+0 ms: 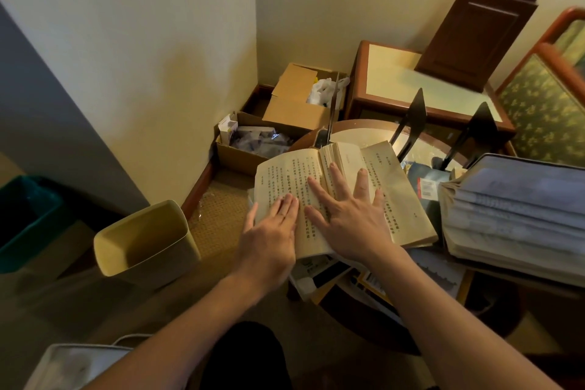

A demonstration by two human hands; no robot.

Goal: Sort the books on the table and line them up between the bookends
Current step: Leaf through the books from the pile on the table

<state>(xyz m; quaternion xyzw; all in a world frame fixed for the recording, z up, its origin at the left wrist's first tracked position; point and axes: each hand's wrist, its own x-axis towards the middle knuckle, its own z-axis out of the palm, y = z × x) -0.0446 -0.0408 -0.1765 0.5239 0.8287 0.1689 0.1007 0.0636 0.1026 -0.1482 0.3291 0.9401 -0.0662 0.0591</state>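
An old yellowed book [392, 190] lies open on the round table [364, 133], its pages printed in vertical text. My left hand [272, 231] presses flat on the left page with straight fingers. My right hand [348, 215] lies spread across the spine and right page, fingers straight. Two black metal bookends [414, 117] [474, 130] stand upright behind the book with a gap between them. A thick stack of worn books [512, 215] sits to the right. More books and papers [329, 275] lie under the open book, and a dark blue book [424, 180] shows between it and the stack.
Two open cardboard boxes [294, 104] [250, 149] sit on the floor in the corner. A beige bin [145, 241] and a teal bin [25, 218] stand at the left. A wooden side table [392, 79] with a dark wooden box [474, 32] is behind the round table.
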